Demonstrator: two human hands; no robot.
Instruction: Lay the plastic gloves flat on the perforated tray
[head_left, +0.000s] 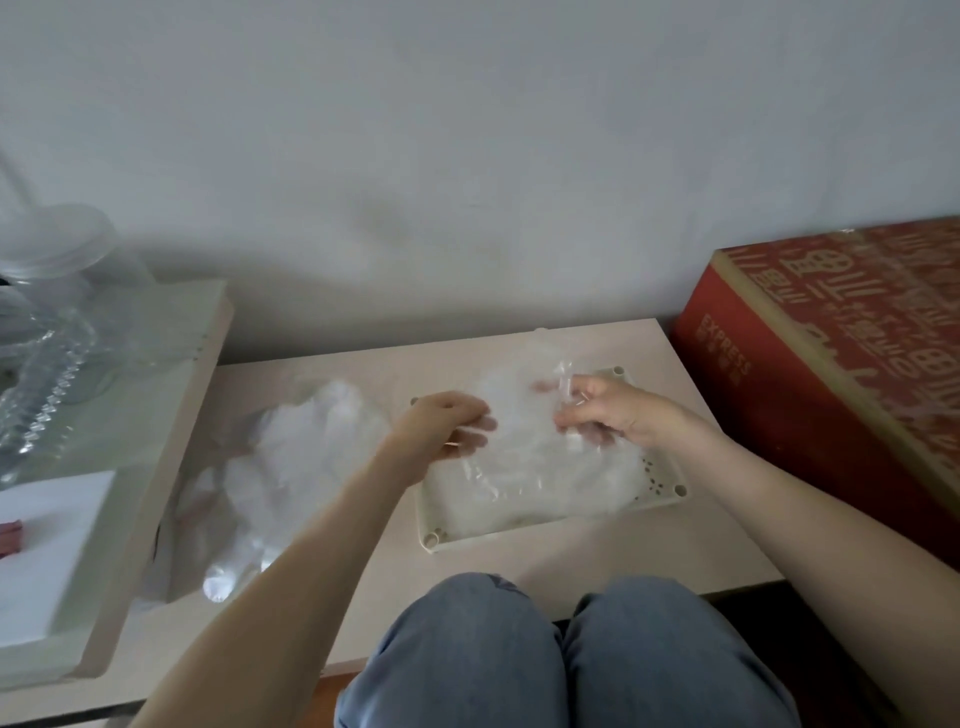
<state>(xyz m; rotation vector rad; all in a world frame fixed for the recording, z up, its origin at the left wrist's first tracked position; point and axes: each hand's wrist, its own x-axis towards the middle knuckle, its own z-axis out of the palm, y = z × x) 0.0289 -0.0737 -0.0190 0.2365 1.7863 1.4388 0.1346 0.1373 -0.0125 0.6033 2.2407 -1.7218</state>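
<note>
A cream perforated tray (655, 498) lies on the low beige table, right of centre, with several clear plastic gloves spread over it. Above the tray I hold one clear plastic glove (519, 415) stretched between both hands. My left hand (447, 423) pinches its left edge, and my right hand (605, 410) pinches its right side near the tray's far corner. A loose heap of clear plastic gloves (301, 457) lies on the table to the left of the tray.
A big red cardboard box (831, 364) stands at the right, close to the tray. A white shelf unit (130, 467) with glassware (47, 332) sits at the left. The wall runs behind the table (597, 561). My knees in jeans (519, 649) are at the front edge.
</note>
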